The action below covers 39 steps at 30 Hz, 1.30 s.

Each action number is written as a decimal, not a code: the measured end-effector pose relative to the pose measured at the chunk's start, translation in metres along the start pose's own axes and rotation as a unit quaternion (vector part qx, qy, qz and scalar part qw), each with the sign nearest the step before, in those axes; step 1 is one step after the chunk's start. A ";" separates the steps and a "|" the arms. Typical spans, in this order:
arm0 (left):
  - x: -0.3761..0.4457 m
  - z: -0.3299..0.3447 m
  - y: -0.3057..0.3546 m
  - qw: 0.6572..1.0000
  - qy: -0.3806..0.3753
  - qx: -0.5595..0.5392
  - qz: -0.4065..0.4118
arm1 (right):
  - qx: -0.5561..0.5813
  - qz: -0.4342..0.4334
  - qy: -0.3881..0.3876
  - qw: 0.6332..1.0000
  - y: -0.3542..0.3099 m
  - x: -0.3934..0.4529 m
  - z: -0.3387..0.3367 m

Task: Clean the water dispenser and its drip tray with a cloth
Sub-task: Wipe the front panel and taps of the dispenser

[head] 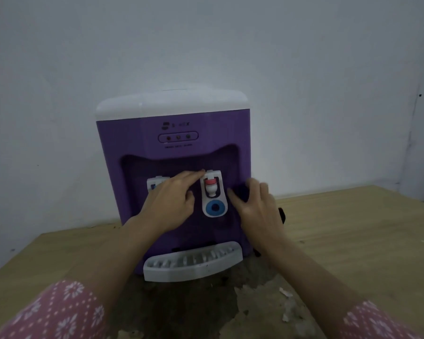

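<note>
On the wooden desk (353,241), against the wall, stands the purple water dispenser (173,152); both hands, left hand (171,201) and right hand (255,206), rest open and empty on its tap recess; the drip tray (194,263) lies directly below them, long axis left-to-right; no cloth visible.

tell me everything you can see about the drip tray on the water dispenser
The drip tray is a pale grey-white piece, plastic by the look of it, with a slotted grille on top and a plain curved front wall. It juts out from the bottom front of the purple water dispenser, below the two taps, tilted slightly with its right end higher in the view. It looks seated in place. Small dark specks show on its front. It hangs over a dark stained patch of the wooden table. Neither hand touches it, and no cloth is visible.
</note>
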<state>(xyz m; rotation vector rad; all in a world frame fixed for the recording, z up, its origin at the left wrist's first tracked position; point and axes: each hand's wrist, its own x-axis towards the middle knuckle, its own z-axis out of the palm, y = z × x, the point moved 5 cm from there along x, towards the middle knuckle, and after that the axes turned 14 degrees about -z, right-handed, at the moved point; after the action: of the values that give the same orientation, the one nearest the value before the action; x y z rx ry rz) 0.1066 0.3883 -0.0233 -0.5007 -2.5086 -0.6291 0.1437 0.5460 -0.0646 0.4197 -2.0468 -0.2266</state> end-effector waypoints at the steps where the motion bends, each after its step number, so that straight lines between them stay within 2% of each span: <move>1: 0.001 0.000 0.000 1.000 -0.001 0.000 0.000 | -0.003 0.021 0.034 0.999 0.006 0.011 -0.004; 3: 0.001 0.000 0.000 1.000 -0.001 0.000 0.000 | -0.008 0.039 0.064 0.997 0.012 0.026 -0.007; 5: 0.001 0.000 0.000 1.000 -0.001 -0.003 0.001 | 0.004 0.023 0.061 0.998 0.009 0.024 0.001; 10: 0.001 0.001 0.002 1.000 -0.004 -0.017 -0.006 | 0.071 -0.048 -0.030 0.996 -0.006 -0.027 0.026; 12: -0.002 0.002 0.003 0.999 -0.013 -0.035 -0.015 | 0.120 -0.052 -0.045 0.990 -0.004 -0.041 0.025; 14: -0.005 0.004 0.003 0.998 -0.021 -0.055 -0.022 | 0.188 -0.015 -0.009 0.982 0.003 -0.045 0.017; 18: -0.008 0.009 0.005 0.987 -0.023 -0.139 -0.073 | 0.224 0.105 0.156 0.956 0.023 -0.025 -0.006; 20: -0.009 0.012 0.005 0.971 -0.039 -0.203 -0.121 | 0.232 0.092 0.143 0.958 0.022 -0.012 -0.007; 22: -0.009 0.015 0.004 0.942 -0.059 -0.282 -0.171 | 0.240 0.070 0.058 0.967 0.015 -0.007 0.000; 24: -0.011 0.017 0.001 0.911 -0.077 -0.347 -0.210 | 0.222 0.088 0.032 0.971 0.009 -0.010 0.001; 27: -0.014 0.016 0.001 0.891 -0.107 -0.384 -0.218 | 0.190 0.105 0.127 0.968 0.004 0.004 -0.022; 29: -0.015 0.015 0.001 0.884 -0.117 -0.396 -0.220 | 0.157 0.040 0.172 0.972 -0.003 0.028 -0.039; 30: -0.015 0.014 0.001 0.882 -0.117 -0.398 -0.221 | 0.135 -0.006 0.166 0.977 -0.008 0.040 -0.044; 33: -0.016 0.014 0.001 0.885 -0.114 -0.393 -0.220 | 0.078 -0.099 0.073 0.989 -0.020 0.062 -0.042; 37: -0.017 0.016 0.000 0.884 -0.121 -0.393 -0.222 | 0.082 -0.047 -0.033 0.995 -0.008 0.053 -0.024; 39: -0.017 0.015 0.001 0.885 -0.122 -0.390 -0.224 | 0.080 0.009 -0.041 0.996 0.002 0.049 -0.022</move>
<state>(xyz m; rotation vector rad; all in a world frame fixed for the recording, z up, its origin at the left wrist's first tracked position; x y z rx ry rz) 0.1149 0.3929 -0.0443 -0.2600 -2.5276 -1.8963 0.1414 0.5290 -0.0139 0.4976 -2.1566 -0.0690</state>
